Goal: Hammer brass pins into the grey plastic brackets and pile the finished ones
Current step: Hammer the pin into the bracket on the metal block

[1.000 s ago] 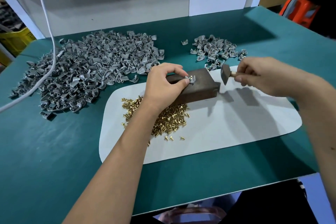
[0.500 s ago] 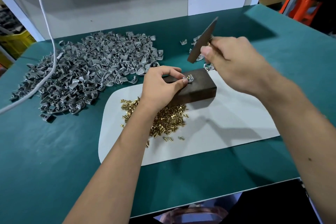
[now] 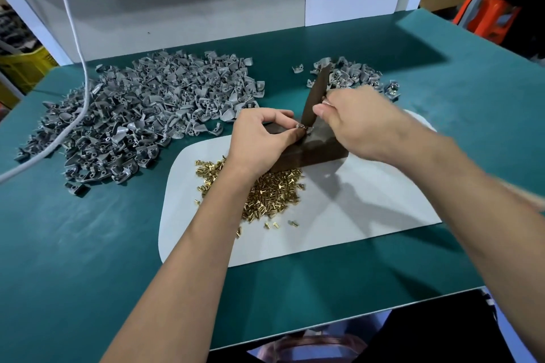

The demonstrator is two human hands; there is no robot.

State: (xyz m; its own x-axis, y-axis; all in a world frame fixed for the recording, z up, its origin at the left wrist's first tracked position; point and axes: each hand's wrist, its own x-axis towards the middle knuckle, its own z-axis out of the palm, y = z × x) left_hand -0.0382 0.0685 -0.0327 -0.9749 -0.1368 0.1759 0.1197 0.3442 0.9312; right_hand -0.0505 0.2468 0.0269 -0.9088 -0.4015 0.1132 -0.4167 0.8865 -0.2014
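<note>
Left hand (image 3: pixel 259 138) rests on the dark block (image 3: pixel 312 150); thumb and forefinger pinch a small grey bracket (image 3: pixel 303 127) on the block's top face. Right hand (image 3: pixel 356 124) has its grip curled around the hammer (image 3: pixel 315 97), blurred, head at the bracket; contact with the pin cannot be resolved.

Surroundings: loose brass pins (image 3: pixel 265 191) heaped just in front of the block, partly hidden under the left forearm. Large heap of grey brackets (image 3: pixel 141 115) to the left rear. Smaller pile of brackets (image 3: pixel 354 76) right rear, just behind the right hand and partly hidden by the hammer. White cable (image 3: pixel 79 68) hangs down across the large heap and trails off left.

Surface: green desk (image 3: pixel 88 244) with a white rounded mat (image 3: pixel 354 215) carrying block and pins. Grey-white back panel (image 3: pixel 206 3) behind; orange stool (image 3: pixel 489 18) and yellow crate (image 3: pixel 26 68) beyond the desk.

Edges: near desk edge runs below the forearms; bare green surface lies at front left and far right.
</note>
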